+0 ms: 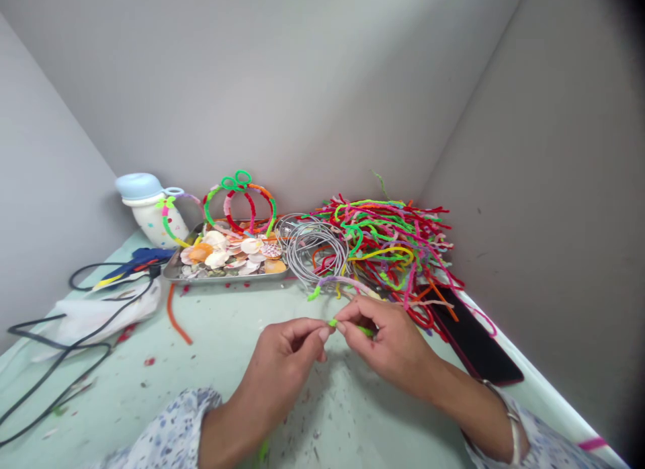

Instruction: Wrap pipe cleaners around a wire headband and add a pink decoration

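Fingers of the left hand [282, 368] and right hand [390, 341] are closed together on a short green pipe cleaner [359, 328], clamping it between thumbs and forefingers just above the table [216, 361]. Its long axis runs almost level across the body, dipping slightly toward the right. The left fingertips pinch its left end, while the right hand covers more of its length, and the far end pokes out beneath the right fingers. The right hand is the nearer to the heaped pipe cleaners [388, 254], which lie at 1 o'clock from the grip.

A purple pipe cleaner [342, 281] with a green tip lies at 12 o'clock, at the pile's near edge. Just behind it sits a wire coil [312, 250]. At 11 o'clock, a metal tray [226, 277] holds shells [216, 250], with pipe-cleaner rings [240, 203] standing at its back. Farther left stands a white jug [154, 220] with a pale blue lid. A glue gun [146, 257], a white bag [101, 314] and a black cord [60, 351] lie around 10 o'clock. A dark phone [476, 338] lies at 2 o'clock, against the wall.
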Demonstrator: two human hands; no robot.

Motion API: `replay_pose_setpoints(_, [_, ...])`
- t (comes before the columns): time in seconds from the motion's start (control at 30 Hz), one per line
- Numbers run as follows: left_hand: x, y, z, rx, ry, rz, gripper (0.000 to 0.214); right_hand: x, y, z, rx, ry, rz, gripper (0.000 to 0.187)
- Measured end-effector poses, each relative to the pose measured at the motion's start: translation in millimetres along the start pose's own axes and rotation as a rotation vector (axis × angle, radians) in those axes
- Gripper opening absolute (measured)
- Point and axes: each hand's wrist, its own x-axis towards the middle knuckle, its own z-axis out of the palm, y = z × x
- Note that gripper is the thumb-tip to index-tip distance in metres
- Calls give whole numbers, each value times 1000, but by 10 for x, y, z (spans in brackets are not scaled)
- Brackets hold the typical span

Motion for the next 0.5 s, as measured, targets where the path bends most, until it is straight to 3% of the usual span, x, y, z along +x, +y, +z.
replay_pose_setpoints(0.27, [-19, 30, 6, -5, 35, -19, 27, -25, -39, 7, -79, 13, -78, 10])
replay_pose_setpoints(0.5, [-9, 67, -12, -141, -14, -189, 38, -66, 23, 52, -151, 22, -181, 13])
